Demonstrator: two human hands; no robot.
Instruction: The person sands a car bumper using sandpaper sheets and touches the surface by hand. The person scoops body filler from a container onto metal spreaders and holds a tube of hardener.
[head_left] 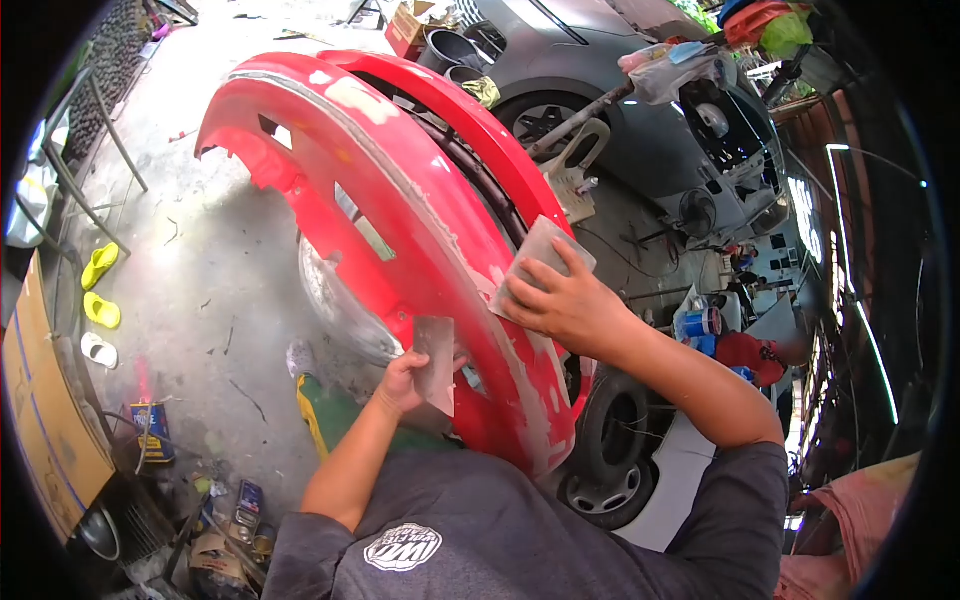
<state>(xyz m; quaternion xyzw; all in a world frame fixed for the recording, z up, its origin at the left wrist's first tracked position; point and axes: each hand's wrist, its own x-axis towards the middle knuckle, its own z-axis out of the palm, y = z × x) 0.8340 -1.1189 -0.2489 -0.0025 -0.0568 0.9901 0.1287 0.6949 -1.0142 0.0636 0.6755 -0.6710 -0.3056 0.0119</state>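
A red car bumper cover [340,160] stands on end in front of me, with grey and pale filler patches along its ridge and lower part. My left hand [402,382] is closed on a thin grey rectangular sheet [435,360], held upright beside the bumper's inner edge. My right hand [562,303] is on the bumper's outer side, its fingers spread over a flat grey rectangular pad [540,262]. The pad lies against the red surface or very close to it. What material the sheet and pad are made of, I cannot tell.
A grey car [570,65] with its front stripped stands behind the bumper. Tyres [610,430] lie close at my right. Yellow slippers [101,310], a blue can [152,432] and cardboard [50,400] are at the left. A beige plastic chair [575,180] stands beyond the bumper.
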